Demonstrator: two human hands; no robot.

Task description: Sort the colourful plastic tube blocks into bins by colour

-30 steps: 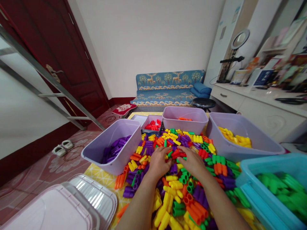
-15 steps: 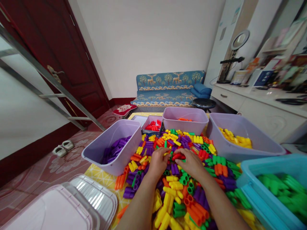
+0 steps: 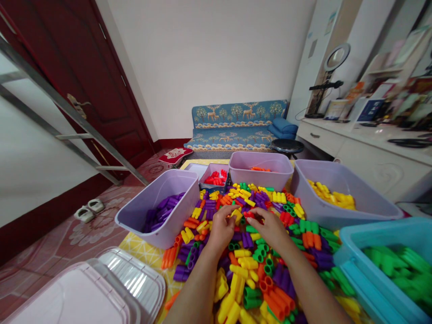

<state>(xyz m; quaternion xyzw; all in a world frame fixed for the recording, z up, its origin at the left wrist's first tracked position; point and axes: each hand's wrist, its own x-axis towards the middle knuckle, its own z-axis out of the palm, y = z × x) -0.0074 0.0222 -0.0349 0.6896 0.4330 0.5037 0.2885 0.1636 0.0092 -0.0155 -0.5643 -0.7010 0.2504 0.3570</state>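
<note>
Bullet-shaped plastic building blocks in several colours are heaped across the table, some joined side by side. Over the middle of the heap, my right hand (image 3: pixel 268 227) pinches a red block (image 3: pixel 249 215) between thumb and fingers. Facing it, my left hand (image 3: pixel 222 227) has its fingers curled around a yellow block (image 3: pixel 237 218); its fingertips partly cover it. A small gap separates the two hands. Below the wrists lie yellow blocks (image 3: pixel 238 285) and orange blocks (image 3: pixel 276 302).
Around the heap stand a lilac bin (image 3: pixel 189 211) of purple blocks, a small box (image 3: pixel 202 183) of red ones, a lilac bin (image 3: pixel 261 180) with orange, another bin (image 3: pixel 367 198) with yellow, and a turquoise bin (image 3: pixel 357 265) with green. Stacked lids (image 3: pixel 77 297) lie front left.
My hands have shifted slightly over the heap. Less red shows at my right fingertips, and more of the yellow block shows by my left fingers.
</note>
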